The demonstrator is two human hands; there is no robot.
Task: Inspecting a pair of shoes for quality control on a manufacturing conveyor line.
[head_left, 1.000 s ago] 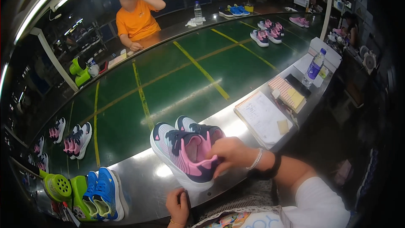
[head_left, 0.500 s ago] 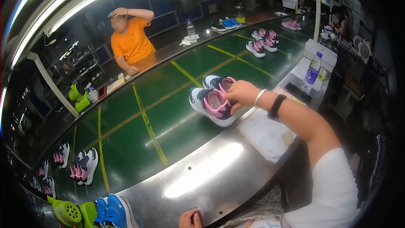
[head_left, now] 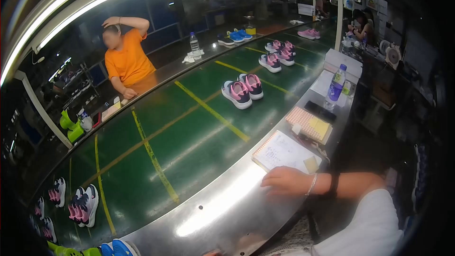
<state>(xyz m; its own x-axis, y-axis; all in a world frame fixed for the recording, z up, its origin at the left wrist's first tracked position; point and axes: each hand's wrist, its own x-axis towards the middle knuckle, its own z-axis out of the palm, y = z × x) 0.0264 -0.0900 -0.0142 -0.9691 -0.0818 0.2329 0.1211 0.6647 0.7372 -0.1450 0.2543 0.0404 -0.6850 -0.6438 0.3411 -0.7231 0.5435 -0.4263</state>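
My right hand (head_left: pixel 286 180) hovers or rests over the steel ledge, just at the lower edge of an open spiral notebook (head_left: pixel 286 152) with handwriting on it. Its fingers are loosely stretched and nothing is in them. At the bottom rim only a sliver of my left hand (head_left: pixel 213 253) shows, its fingers hidden. A pair of white, navy and pink sneakers (head_left: pixel 239 94) stands on the green conveyor belt (head_left: pixel 189 161), beyond the notebook and apart from my hands.
More sneakers (head_left: pixel 85 206) stand at the belt's left end, others (head_left: pixel 276 59) farther off. Blue shoes (head_left: pixel 118 247) sit at the lower left. A second notebook (head_left: pixel 308 124), a phone (head_left: pixel 320 112) and a bottle (head_left: pixel 335 87) line the right ledge. Across sits a person in orange (head_left: pixel 130 59).
My right hand has let go of the sneaker pair and drawn back to the notebook's near edge. Those sneakers now stand farther away on the belt. My view has shifted.
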